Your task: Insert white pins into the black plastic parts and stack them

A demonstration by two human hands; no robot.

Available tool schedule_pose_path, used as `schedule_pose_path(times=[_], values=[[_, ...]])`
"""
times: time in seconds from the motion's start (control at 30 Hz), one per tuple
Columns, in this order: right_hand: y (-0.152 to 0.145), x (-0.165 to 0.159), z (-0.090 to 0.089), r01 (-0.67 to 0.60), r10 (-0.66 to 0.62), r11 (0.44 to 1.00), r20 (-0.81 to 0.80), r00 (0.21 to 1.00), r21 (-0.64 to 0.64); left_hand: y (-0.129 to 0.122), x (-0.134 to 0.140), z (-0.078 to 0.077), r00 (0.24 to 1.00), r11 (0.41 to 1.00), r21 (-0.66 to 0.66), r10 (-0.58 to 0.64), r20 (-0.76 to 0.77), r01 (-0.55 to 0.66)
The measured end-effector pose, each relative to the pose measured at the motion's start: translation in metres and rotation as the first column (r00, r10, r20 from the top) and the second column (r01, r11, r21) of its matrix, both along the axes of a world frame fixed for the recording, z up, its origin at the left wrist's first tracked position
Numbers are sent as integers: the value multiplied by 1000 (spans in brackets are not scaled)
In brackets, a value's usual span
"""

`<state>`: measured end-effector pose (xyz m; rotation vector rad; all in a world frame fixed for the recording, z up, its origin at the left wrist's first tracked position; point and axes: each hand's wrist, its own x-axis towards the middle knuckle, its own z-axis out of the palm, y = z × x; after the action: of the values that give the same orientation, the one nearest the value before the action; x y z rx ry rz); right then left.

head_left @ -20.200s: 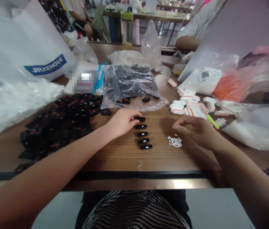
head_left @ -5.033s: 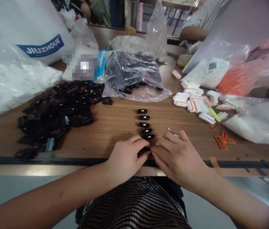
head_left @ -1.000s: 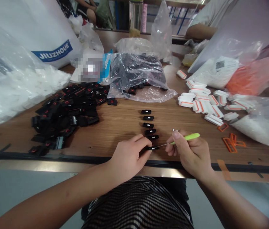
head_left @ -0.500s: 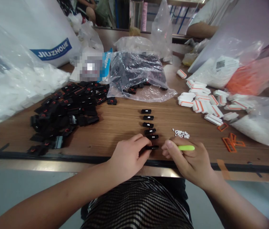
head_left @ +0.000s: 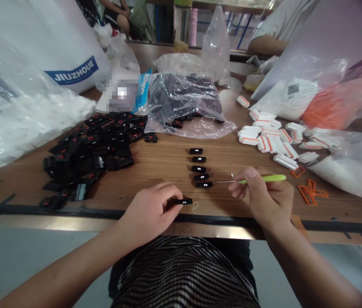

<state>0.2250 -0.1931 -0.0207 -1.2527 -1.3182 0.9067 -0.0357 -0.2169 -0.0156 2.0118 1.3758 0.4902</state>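
Note:
Between the thumb and fingers of my left hand [head_left: 155,207] is a small black plastic block [head_left: 185,201] with white dots on its face, held low near the table edge. My right hand [head_left: 266,199] is closed round a thin needle-like pick [head_left: 269,178] with a lime-green handle. Its metal shaft points left, and the tip is at or close to the nearest block [head_left: 204,185] of a column. Several similar black blocks [head_left: 198,169] with white dots make up that column. One tiny white piece [head_left: 232,175] shows beside my right fingers, which hide the small white pile.
Loose black plastic parts [head_left: 97,145] are heaped at the left. A clear bag [head_left: 184,98] of black parts lies behind the column. White parts with orange strips [head_left: 274,137] and orange frames [head_left: 307,194] lie at the right. Large bags [head_left: 75,47] flank the table; people sit beyond it.
My left hand has moved left with its black block, away from the column. My right hand has shifted right and slightly up, exposing the pick's shaft and covering the tiny white pieces.

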Motion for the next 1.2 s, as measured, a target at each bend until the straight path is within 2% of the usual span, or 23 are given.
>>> schedule_pose_path(times=[0.07,0.2,0.33,0.43,0.5,0.6,0.7,0.8,1.0,1.2], values=[[2,-4,-2,-11,11,1000,10,1000,-25,-1,1,-4,1000,1000,17,-15,19,14],[4,-8,-2,-19,21,999,56,998,-45,-6,20,-10,997,995,83,-61,48,57],[5,-9,1,-52,56,998,96,994,-42,-4,32,-3,992,990,115,-97,80,87],[5,-9,4,-71,74,997,115,991,-29,9,30,4,988,991,130,-50,147,31],[5,-10,4,-79,81,997,117,990,-19,20,29,6,993,984,178,-29,112,9],[4,-11,3,-86,87,996,125,988,-12,33,31,1,998,975,216,-55,-11,56],[3,-11,2,-96,97,995,138,986,-10,35,35,-6,995,956,280,-72,-65,88],[2,-11,2,-90,88,996,139,986,5,32,37,-12,996,940,332,-68,-53,81],[3,-13,2,-88,85,996,160,983,9,32,38,-14,995,932,351,-78,-55,92],[0,-13,2,-74,66,996,170,983,40,33,39,-14,997,950,304,-72,0,68]])
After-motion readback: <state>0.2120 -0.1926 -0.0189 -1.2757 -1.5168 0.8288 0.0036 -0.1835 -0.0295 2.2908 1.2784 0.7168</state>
